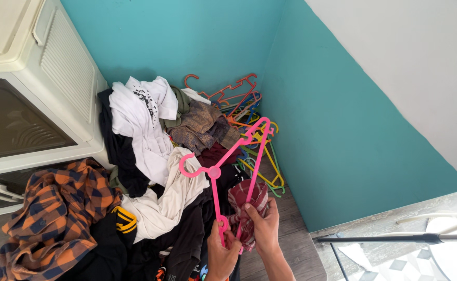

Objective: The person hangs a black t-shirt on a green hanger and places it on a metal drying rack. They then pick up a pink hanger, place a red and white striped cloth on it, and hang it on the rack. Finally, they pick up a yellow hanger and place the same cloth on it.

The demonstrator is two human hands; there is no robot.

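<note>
Teal corner walls, wood floor w/ a big laundry heap. Pink hanger sits right above the heap, long axis running diagonally up-right away from both hands. Left hand clenched on its lower end, right hand just beside, gripping a bar plus a red checked cloth. Spare hangers lie behind the heap, by the wall.

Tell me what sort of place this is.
Likely a home laundry corner: a heap of clothes on the floor, a pile of coloured hangers against the teal wall, and a white appliance beside them.
</note>
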